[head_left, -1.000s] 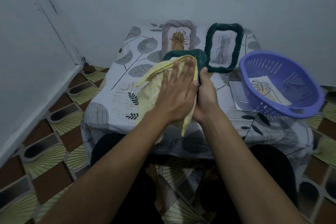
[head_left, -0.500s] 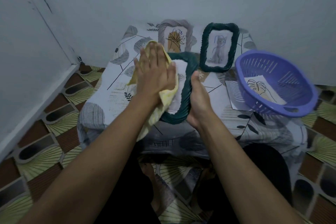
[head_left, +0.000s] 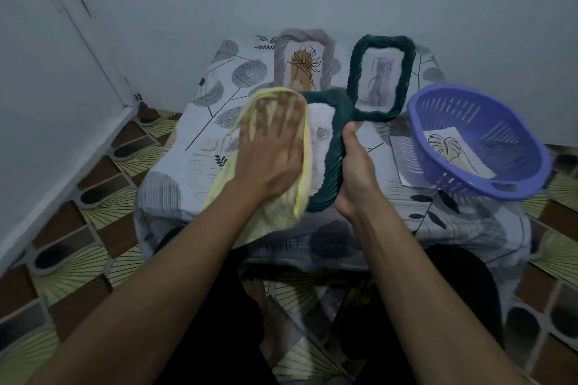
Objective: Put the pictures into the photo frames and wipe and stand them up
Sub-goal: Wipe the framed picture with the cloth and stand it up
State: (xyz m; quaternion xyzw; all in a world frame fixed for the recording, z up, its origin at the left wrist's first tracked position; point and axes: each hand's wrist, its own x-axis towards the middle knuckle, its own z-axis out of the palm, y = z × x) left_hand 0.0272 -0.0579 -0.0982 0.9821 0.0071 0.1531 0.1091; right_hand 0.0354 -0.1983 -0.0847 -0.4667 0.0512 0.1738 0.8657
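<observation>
- Step in hand: wiping. Two frames already stand at the back, so I read this as the third.
- Left hand (head_left: pixel 269 150): flat, fingers straight and together, pressing a yellow cloth (head_left: pixel 278 219) onto the front of the held green frame (head_left: pixel 333 150), centre of the picture. The cloth covers the frame's left half and its loose end hangs below the wrist.
- Right hand (head_left: pixel 353 175): wrapped round the frame's right rail, thumb up on the front rim, fingers behind and out of sight.
- Held frame is tilted, face toward the person, over the near part of the table. Can't tell if its bottom edge touches the tablecloth (head_left: pixel 194 166). There's a pale picture inside, too blurred to read.
- Upper centre: grey frame (head_left: pixel 327 53), plant sketch inside, upright by the wall.
- Just right of it: second green frame (head_left: pixel 351 78), upright, with a faint figure drawing. The held frame's top corner overlaps its lower left corner in view; contact unclear.
- Right side: purple basket (head_left: pixel 416 122), tipped, with one leaf picture (head_left: pixel 450 150) inside and a paper sheet (head_left: pixel 398 162) under it.
- Next, my judgement: wipe the uncovered right half and the rim, lift the cloth off, then stand the frame in the back row. The back isn't visible, so how it props up is unknown.
- Risk: it's gripped by one rail only, so hard pressing could twist it.
- The leaf picture in the basket suggests more work, but no empty frame is in view.
</observation>
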